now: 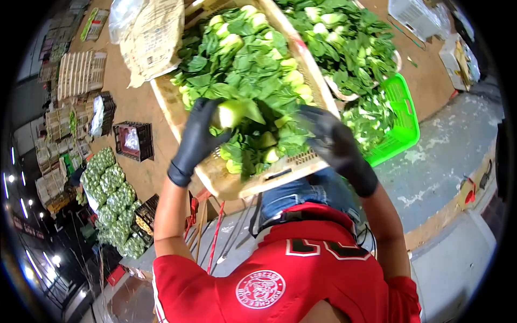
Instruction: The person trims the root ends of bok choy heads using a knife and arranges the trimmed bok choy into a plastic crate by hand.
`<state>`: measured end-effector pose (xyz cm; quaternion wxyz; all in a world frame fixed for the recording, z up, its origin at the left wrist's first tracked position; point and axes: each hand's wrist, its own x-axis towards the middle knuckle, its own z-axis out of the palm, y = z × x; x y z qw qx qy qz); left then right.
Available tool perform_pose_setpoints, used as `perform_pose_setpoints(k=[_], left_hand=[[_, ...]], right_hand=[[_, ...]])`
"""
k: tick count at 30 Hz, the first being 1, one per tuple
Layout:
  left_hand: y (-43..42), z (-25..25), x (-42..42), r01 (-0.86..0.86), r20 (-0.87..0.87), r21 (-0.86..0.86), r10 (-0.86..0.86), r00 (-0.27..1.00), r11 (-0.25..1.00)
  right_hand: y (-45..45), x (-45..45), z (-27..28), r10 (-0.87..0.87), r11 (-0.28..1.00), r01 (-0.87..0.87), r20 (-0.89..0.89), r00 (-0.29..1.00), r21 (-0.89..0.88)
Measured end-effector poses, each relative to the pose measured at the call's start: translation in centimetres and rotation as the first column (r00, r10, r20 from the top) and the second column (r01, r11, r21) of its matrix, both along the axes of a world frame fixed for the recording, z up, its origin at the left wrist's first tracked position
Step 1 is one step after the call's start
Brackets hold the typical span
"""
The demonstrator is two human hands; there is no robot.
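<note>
Head view: over the crate [225, 189], a bok choy's [231, 113] base is pinched by the left hand [200, 134], presumably sparing leaves [252, 112]; right hand [335, 135] blurred, grip indeterminable.

I see the crate [223, 187] in bright and quite even light, with leaves near its close end falling into dark shadow. The bok choy [230, 114] held above it by the left hand [202, 134] is soft and almost washed out at the base. At the crate's right side, the right hand [331, 132] is smeared by motion blur. Far left of the crate, lamps [56, 260] glare against a dim background. Far around the crate, lines bend strongly into a black round border.
</note>
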<state>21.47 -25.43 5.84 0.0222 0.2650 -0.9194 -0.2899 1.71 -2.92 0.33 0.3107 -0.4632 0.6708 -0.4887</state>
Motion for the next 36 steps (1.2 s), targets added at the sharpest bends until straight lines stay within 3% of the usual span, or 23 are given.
perform_pose_setpoints(k=[1,2,4,6,7,8,10,11,12,13,14,18,22,23,24,25,26,29,30,32,33,34,36], left_hand=[[2.7,0.6,-1.7,0.030,-0.085,0.047,-0.026,0.996,0.998],[5.1,1.7,-3.6,0.061,-0.138,0.101,-0.047,0.989,0.993],[9.2,0.5,-6.5,0.073,-0.373,0.308,0.050,0.926,0.948],[12.3,-0.5,-9.9,0.032,-0.445,0.307,0.113,0.888,0.951],[13.6,-1.3,-11.4,0.042,-0.429,0.132,0.019,0.903,0.990],[15.5,-1.7,-12.5,0.129,-0.405,0.204,-0.036,0.914,0.970],[18.5,-3.9,-13.9,0.185,-0.332,0.735,0.108,0.937,0.652],[19.4,-4.2,-14.6,0.245,-0.362,0.702,0.039,0.931,0.669],[20.4,-4.1,-15.0,0.260,-0.341,0.725,0.005,0.940,0.638],[21.1,-3.9,-15.5,0.275,-0.322,0.747,-0.032,0.946,0.606],[21.7,-3.9,-16.2,0.288,-0.306,0.766,-0.068,0.950,0.575],[24.4,-4.3,-17.8,0.398,-0.300,0.698,-0.262,0.918,0.595],[26.5,-3.2,-19.1,0.392,-0.250,0.731,-0.315,0.915,0.558],[26.5,-3.7,-19.5,0.515,-0.317,0.633,-0.413,0.854,0.578],[26.2,-4.2,-19.4,0.516,-0.244,0.657,-0.493,0.835,0.550],[26.7,-4.3,-19.5,0.538,-0.270,0.649,-0.498,0.824,0.538],[27.0,-4.4,-19.8,0.562,-0.301,0.637,-0.501,0.811,0.528],[28.8,-4.9,-21.0,0.511,-0.267,0.677,-0.471,0.841,0.529],[29.7,-5.2,-21.7,0.533,-0.293,0.653,-0.470,0.833,0.538],[31.3,-5.9,-22.2,0.655,-0.347,0.481,-0.559,0.753,0.583],[31.9,-6.1,-22.4,0.659,-0.363,0.494,-0.553,0.750,0.567],[32.3,-6.1,-22.7,0.662,-0.379,0.507,-0.547,0.747,0.552],[32.2,-5.3,-23.5,0.727,-0.326,0.400,-0.654,0.682,0.558]], right_hand=[[-1.5,0.2,2.4,0.107,0.987,-0.101,-0.039,0.994,0.127],[-1.9,0.2,2.6,0.046,0.982,-0.067,-0.118,0.992,-0.176],[1.0,-0.7,1.7,0.037,0.999,-0.034,0.131,0.991,-0.024],[4.3,-0.4,-0.6,-0.171,0.975,0.219,0.526,0.833,-0.030],[5.3,-0.7,0.3,-0.223,0.941,0.336,0.669,0.709,-0.044],[6.9,-0.8,2.0,-0.286,0.910,0.415,0.714,0.639,-0.008],[10.8,-1.1,0.1,-0.418,0.888,0.458,0.337,0.843,-0.044],[13.6,-1.9,0.8,-0.383,0.923,0.384,0.178,0.906,0.032],[15.5,-3.1,0.6,-0.357,0.934,0.355,-0.148,0.922,-0.044],[17.4,-3.9,1.3,-0.329,0.919,0.373,-0.274,0.904,0.126],[18.9,-4.7,2.2,-0.272,0.871,0.396,-0.386,0.882,0.291],[22.2,-5.4,2.7,-0.263,0.903,0.410,-0.592,0.762,0.126],[23.8,-5.3,2.2,-0.350,0.894,0.446,-0.551,0.758,0.046],[24.9,-5.4,-0.6,-0.406,0.875,0.484,-0.492,0.770,0.035],[26.7,-5.5,-4.8,-0.459,0.854,0.520,-0.432,0.777,0.027],[29.0,-6.4,-7.6,-0.397,0.825,0.506,-0.380,0.835,0.252],[31.2,-5.9,-11.0,-0.365,0.821,0.523,-0.493,0.789,0.230],[29.7,-4.9,-4.9,-0.748,0.594,0.742,-0.125,0.652,0.312],[28.5,-4.3,-2.8,-0.791,0.610,0.749,0.143,0.595,0.259],[26.4,-3.9,-0.7,-0.736,0.629,0.776,0.287,0.612,-0.042],[27.0,-4.2,-0.4,-0.727,0.677,0.717,0.301,0.617,0.164],[26.9,-4.6,-1.2,-0.677,0.631,0.776,0.483,0.555,-0.007],[28.7,-5.5,-0.8,-0.695,0.708,0.700,0.270,0.667,0.095]])
